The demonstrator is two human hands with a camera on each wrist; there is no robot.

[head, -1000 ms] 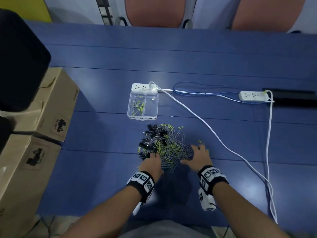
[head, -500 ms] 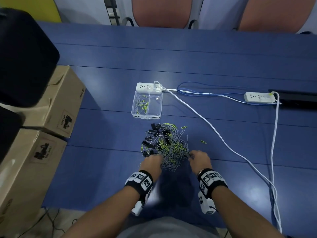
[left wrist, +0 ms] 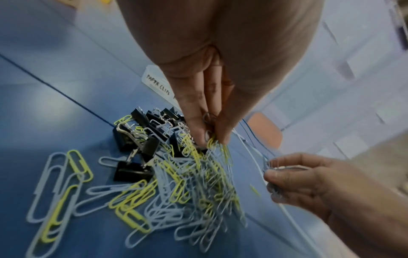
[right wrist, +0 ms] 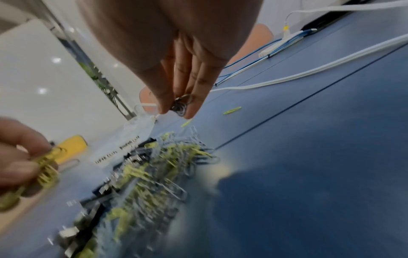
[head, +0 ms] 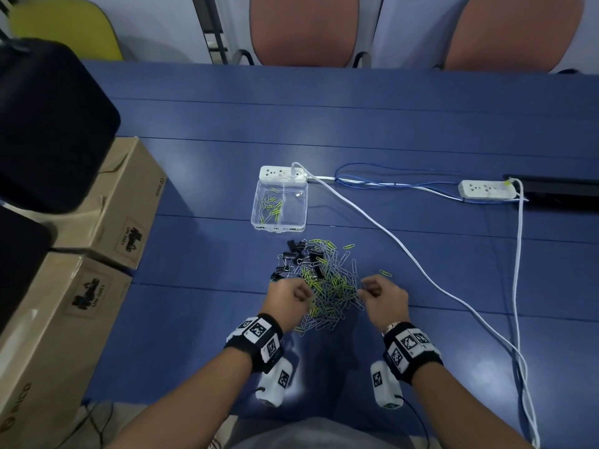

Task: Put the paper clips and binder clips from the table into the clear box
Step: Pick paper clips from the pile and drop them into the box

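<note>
Progress looking early: sitting in clear box (head: pixel 280 205) at table (head: pixel 421 124) centre, only a thin scatter of paper clips, in its left compartment as far as head view shows; right compartment looking bare, no binder clips visible inside. Lying just in front of box, w/ most of the work remaining, big mixed pile of paper clips (head: pixel 327 286), yellow-green & pale, plus black binder clips (head: pixel 301 257) bunched at pile's far-left edge. Straying right of pile, a couple of loose yellow clips (head: pixel 385 273). Pinching a small bunch of clips at pile's near edge, left hand (head: pixel 287 298), fingers curled round them; pinching a few pale clips too, right hand (head: pixel 382 296), just right of pile. Judging next: carrying both pinches over to box, then many more trips, binder clips incl.
</note>
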